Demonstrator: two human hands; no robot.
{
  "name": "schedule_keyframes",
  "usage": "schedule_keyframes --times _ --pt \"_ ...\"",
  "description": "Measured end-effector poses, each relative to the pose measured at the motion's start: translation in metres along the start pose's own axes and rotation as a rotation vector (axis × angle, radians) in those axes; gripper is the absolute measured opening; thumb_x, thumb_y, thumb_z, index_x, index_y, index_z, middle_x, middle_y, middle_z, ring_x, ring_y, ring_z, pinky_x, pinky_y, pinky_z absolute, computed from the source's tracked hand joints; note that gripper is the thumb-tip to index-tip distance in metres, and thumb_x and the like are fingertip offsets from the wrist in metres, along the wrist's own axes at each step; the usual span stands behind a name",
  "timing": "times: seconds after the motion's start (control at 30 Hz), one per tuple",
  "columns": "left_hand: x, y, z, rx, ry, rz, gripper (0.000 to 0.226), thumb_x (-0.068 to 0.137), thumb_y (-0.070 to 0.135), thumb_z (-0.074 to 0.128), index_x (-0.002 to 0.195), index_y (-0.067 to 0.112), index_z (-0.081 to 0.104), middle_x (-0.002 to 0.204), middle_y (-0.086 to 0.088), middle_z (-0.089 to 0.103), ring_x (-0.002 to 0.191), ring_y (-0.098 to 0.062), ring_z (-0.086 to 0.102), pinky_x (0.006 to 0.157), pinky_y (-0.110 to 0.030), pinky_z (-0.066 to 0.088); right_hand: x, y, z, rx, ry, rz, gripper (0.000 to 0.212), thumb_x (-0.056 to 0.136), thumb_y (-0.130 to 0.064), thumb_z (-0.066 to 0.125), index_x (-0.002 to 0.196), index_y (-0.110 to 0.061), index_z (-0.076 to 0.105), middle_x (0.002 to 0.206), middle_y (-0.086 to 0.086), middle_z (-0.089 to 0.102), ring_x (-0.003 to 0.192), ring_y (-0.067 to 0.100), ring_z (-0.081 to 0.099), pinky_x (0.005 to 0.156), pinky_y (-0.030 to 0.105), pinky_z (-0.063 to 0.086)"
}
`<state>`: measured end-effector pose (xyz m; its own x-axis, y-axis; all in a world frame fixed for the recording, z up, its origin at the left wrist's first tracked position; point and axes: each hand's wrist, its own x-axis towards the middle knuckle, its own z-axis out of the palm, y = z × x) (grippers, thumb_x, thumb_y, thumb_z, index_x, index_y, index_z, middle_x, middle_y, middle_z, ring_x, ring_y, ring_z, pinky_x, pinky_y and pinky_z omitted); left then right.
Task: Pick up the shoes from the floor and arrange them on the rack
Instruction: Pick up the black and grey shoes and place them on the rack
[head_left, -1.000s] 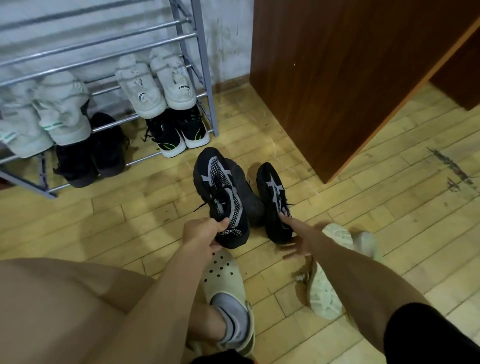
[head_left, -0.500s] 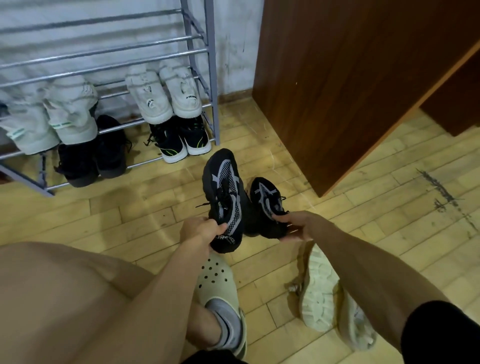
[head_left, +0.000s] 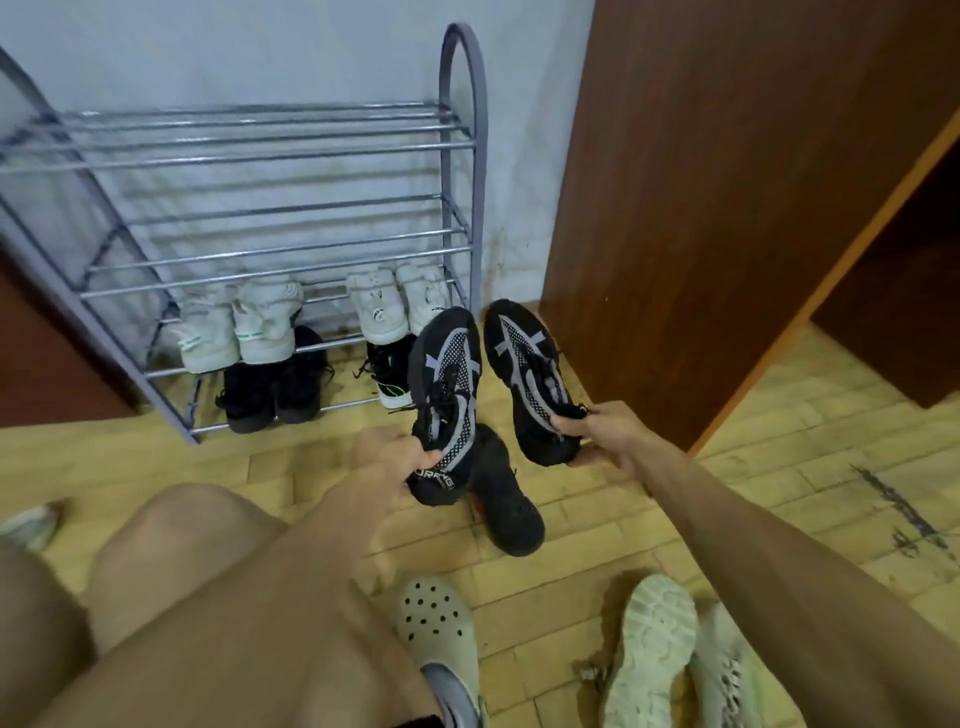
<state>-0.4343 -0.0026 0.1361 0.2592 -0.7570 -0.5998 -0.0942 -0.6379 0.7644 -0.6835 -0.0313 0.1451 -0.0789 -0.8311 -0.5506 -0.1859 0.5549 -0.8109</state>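
Head view showed the metal rack (head_left: 457, 171) against the wall, four tiers by my count, the upper two bare. The lower two held shoes: four white sneakers (head_left: 376, 306) on the third tier, and on the bottom one a black pair (head_left: 272, 384) plus at least one black shoe with a white sole (head_left: 389, 374), partly hidden. I was mid-carry. My left hand (head_left: 387, 457) had its fingers curled tight around the heel of one black mesh sneaker (head_left: 447, 395); my right hand (head_left: 597, 431) pinched the heel collar of its mate (head_left: 530, 374), thumb on top. Both were off the floor, toes toward the rack. One more dark shoe (head_left: 506, 499) lay on the wooden floor (head_left: 779, 467) beneath them, and two pale sneakers (head_left: 649, 654) by my right arm. Next, I judged, both had to go up onto a free tier, side by side, toes inward.
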Motion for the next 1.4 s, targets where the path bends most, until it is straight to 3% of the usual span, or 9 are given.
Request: schedule_keyframes --times 0.03,0.1,0.27,0.57,0.73,0.9,1.17,1.3,1.4 --pt "-0.002 0.011 -0.010 0.016 0.036 0.022 0.026 0.070 0.006 0.080 0.092 -0.001 0.068 0.105 -0.018 0.071 0.087 -0.032 0.067 0.078 -0.041 0.060 -0.001 -0.010 0.003 -0.005 -0.008 -0.027 0.045 0.079 -0.009 0.077 0.120 0.004 0.061 0.118 0.014 0.067 0.107 0.034 0.065 0.077 0.044 0.059" --pt "-0.009 0.031 -0.029 -0.004 0.085 0.081 0.020 0.069 0.005 0.081 0.082 0.001 0.067 0.095 -0.016 0.071 0.090 -0.035 0.067 0.081 -0.048 0.058 -0.003 -0.029 0.010 -0.019 -0.049 -0.071 0.043 0.080 -0.010 0.076 0.118 0.003 0.062 0.118 0.017 0.068 0.104 0.032 0.067 0.079 0.045 0.059" --pt "0.001 0.068 -0.060 -0.109 0.092 0.149 0.023 0.070 0.002 0.081 0.088 -0.003 0.068 0.096 -0.019 0.072 0.084 -0.034 0.070 0.066 -0.041 0.059 0.003 -0.073 0.043 0.001 -0.096 -0.162 0.037 0.084 -0.011 0.072 0.116 0.006 0.063 0.114 0.017 0.069 0.102 0.031 0.068 0.082 0.047 0.059" --pt "0.070 0.147 -0.093 -0.216 0.114 0.222 0.018 0.074 0.004 0.079 0.086 0.000 0.065 0.094 -0.017 0.072 0.079 -0.034 0.071 0.068 -0.047 0.061 0.073 -0.157 0.102 0.094 -0.073 -0.255 0.026 0.083 -0.011 0.074 0.103 0.002 0.065 0.102 0.016 0.073 0.090 0.028 0.073 0.077 0.048 0.061" --pt "0.125 0.194 -0.098 -0.228 0.080 0.254 0.030 0.075 0.004 0.078 0.101 -0.004 0.066 0.100 -0.017 0.073 0.085 -0.034 0.072 0.072 -0.048 0.061 0.131 -0.203 0.122 0.067 -0.004 -0.275 0.034 0.078 -0.019 0.079 0.099 0.004 0.065 0.101 0.018 0.072 0.088 0.034 0.073 0.074 0.052 0.061" --pt "0.172 0.227 -0.095 -0.235 0.096 0.275 0.030 0.075 0.003 0.077 0.099 -0.006 0.063 0.098 -0.021 0.071 0.085 -0.037 0.072 0.071 -0.050 0.060 0.176 -0.223 0.133 0.082 0.039 -0.238 0.024 0.081 -0.019 0.077 0.089 -0.003 0.061 0.105 0.018 0.070 0.090 0.036 0.071 0.071 0.052 0.061" --pt "0.217 0.240 -0.086 -0.129 0.069 0.279 0.031 0.080 0.013 0.075 0.096 -0.010 0.063 0.099 -0.025 0.070 0.081 -0.041 0.071 0.069 -0.050 0.060 0.203 -0.245 0.137 0.080 0.019 -0.148 0.042 0.083 -0.018 0.076 0.115 0.002 0.057 0.112 0.016 0.065 0.089 0.031 0.069 0.068 0.043 0.062" --pt "0.216 0.241 -0.090 0.314 0.191 0.390 0.043 0.086 0.041 0.065 0.070 0.001 0.057 0.074 -0.013 0.063 0.069 -0.031 0.063 0.072 -0.043 0.057 0.205 -0.243 0.138 -0.028 0.085 -0.115 0.045 0.084 -0.036 0.072 0.110 -0.004 0.055 0.102 0.011 0.063 0.087 0.034 0.072 0.074 0.045 0.062" --pt "0.204 0.235 -0.092 0.359 0.166 0.408 0.040 0.090 0.046 0.057 0.085 0.006 0.061 0.087 -0.011 0.061 0.077 -0.029 0.059 0.080 -0.043 0.055 0.198 -0.234 0.137 -0.181 0.099 -0.091 0.045 0.089 -0.050 0.059 0.104 -0.010 0.048 0.098 0.010 0.059 0.089 0.035 0.072 0.079 0.045 0.060"
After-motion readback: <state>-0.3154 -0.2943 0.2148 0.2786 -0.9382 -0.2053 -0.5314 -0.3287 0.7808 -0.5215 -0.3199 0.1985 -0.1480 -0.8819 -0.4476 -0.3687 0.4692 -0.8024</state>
